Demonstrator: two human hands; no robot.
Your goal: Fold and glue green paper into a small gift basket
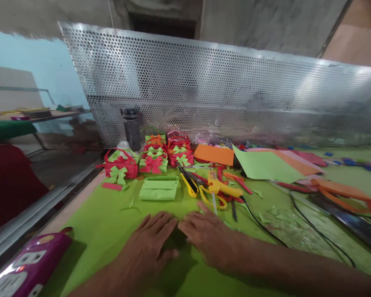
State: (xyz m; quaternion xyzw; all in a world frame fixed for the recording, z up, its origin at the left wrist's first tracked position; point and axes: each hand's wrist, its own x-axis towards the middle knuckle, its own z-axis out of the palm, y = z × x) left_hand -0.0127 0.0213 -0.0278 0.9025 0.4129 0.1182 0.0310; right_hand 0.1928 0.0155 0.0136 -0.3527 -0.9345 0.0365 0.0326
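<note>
My left hand (pixel 151 243) is palm down over the green tabletop (pixel 92 231), fingers stretched forward and thumb apart. Beside it, with the fingertips almost meeting, is my right hand (pixel 207 233), also palm down and slightly blurred. Neither shows anything in its grasp; whether green paper lies under them I cannot tell. Just beyond the fingers sits a small light green folded paper bag (pixel 158 189). A yellow glue gun (pixel 224 189) stands past my right hand, among yellow-handled scissors (pixel 208 198) and a yellow and black cutter (pixel 189 183).
Several red and green paper baskets with bows (pixel 154 161) stand behind, near a dark bottle (pixel 131 130). Orange paper (pixel 214 154) and green sheets (pixel 266 165) lie at the right. A black cord (pixel 262 227) crosses the table. A purple power strip (pixel 31 264) is front left. Perforated metal (pixel 173 74) borders the back.
</note>
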